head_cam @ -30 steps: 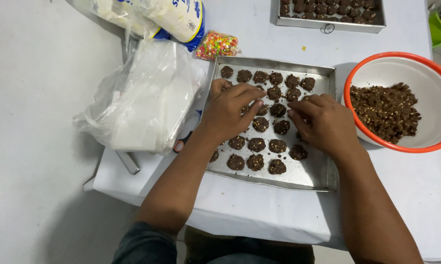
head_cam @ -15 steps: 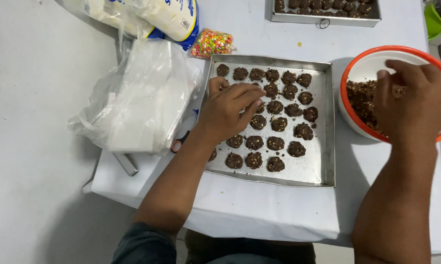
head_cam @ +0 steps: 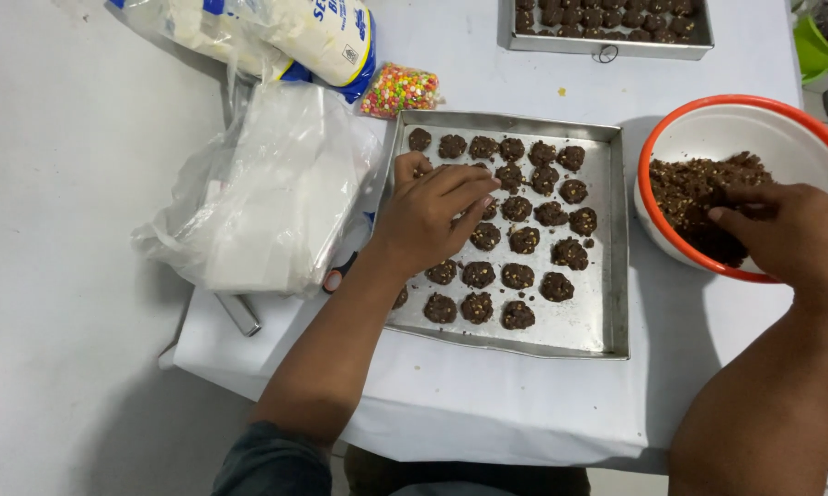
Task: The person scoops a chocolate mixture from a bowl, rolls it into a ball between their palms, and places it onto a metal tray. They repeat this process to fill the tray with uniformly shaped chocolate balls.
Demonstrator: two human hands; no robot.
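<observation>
1. Left hand (head_cam: 429, 216) laid palm-down across the left part of a shallow rectangular metal baking tray (head_cam: 607, 276), fingers spread flat and loose over the dough balls, gripping nothing
2. Rows of small, knobbly dark-brown chocolate dough balls with pale nut flecks (head_cam: 518, 239) filling the left and middle of that tray, right strip bare and shiny
3. Right hand (head_cam: 790, 234) inside a round white bowl with an orange rim (head_cam: 708, 115) just beside the tray's right edge, fingers curled down into the crumbly brown chocolate mixture (head_cam: 694, 188); cannot tell whether anything is pinched between them
4. Crinkled clear plastic bag of white sheets (head_cam: 267, 197) by the table's left edge, touching the tray's left side
5. Small clear packet of multicoloured sugar beads (head_cam: 398, 90) near the tray's far left corner, next to a white, blue and yellow plastic sack (head_cam: 313, 32)
6. Second metal tray of dark balls (head_cam: 607, 41) at the table's far edge, only partly in view
7. All resting on a smooth white tablecloth (head_cam: 487, 404)
</observation>
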